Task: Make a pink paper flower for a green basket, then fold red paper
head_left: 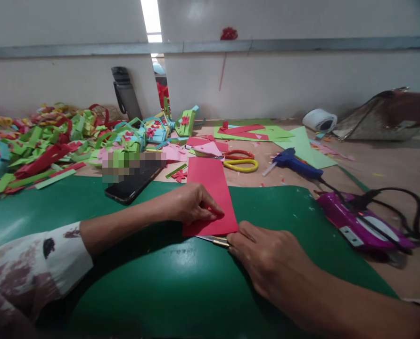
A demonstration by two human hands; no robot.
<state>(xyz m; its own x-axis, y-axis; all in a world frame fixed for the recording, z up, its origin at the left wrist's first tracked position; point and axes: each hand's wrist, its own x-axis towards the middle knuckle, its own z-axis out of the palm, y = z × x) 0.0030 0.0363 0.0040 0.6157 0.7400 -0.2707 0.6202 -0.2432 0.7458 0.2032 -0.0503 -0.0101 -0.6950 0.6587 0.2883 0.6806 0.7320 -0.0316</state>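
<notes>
A red sheet of paper [210, 183] lies upon the green cutting mat [174, 287], its near edge facing me. My left hand [192, 207] is closed, its fingers bunched and their tips pressing on the lower part of the sheet. At the near right corner of the paper, my right hand [266, 252] grips a craft knife [221, 241]. Its thin blade points left along the near edge, partly under the sheet; my fingers hide most of the handle.
Scissors [243, 165] with red and yellow handles lie beyond the sheet. A blue glue gun [296, 162] and purple power strip [358, 221] with cables are on the right. A phone [135, 181], grey bottle [127, 94] and paper baskets [156, 132] with heaped scraps stand left.
</notes>
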